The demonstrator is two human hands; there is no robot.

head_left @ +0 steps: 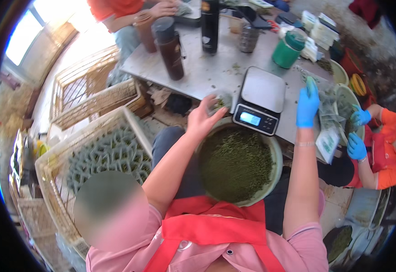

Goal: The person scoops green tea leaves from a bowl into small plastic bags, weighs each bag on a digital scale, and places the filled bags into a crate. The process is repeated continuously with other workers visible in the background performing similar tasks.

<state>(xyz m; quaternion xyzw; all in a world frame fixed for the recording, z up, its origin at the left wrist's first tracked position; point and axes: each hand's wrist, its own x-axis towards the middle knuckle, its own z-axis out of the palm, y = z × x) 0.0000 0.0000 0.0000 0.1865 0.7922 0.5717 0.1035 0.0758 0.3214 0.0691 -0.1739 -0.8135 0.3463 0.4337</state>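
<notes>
Two arms reach forward from pink short sleeves (304, 240), with a red cloth apron (216, 231) between them. Just beyond the apron stands a round, pale green basin (277, 163) with loose green granules (241, 161) in it. To its left, a cream plastic lattice crate (49, 168) holds many small clear bags (109, 154) with green contents. The bare left hand (203, 117), above the basin's far left rim, has its fingers curled around a small, clear, rounded container (220, 102) with green bits inside. Just right of that container, a black digital scale (257, 119) with a lit display and a square silver plate sits at the edge of a grey table (195, 75). Right of the scale, the right hand (307, 108), in a blue glove, is over the table; a green piece shows at its fingertips, and I cannot tell whether they grip it. Farther right, a co-worker's blue-gloved hands (356, 146) are near a pale bowl. Beyond the scale stand a green jar (288, 51), a brown bottle (170, 56) and a tall black bottle (210, 27).
</notes>
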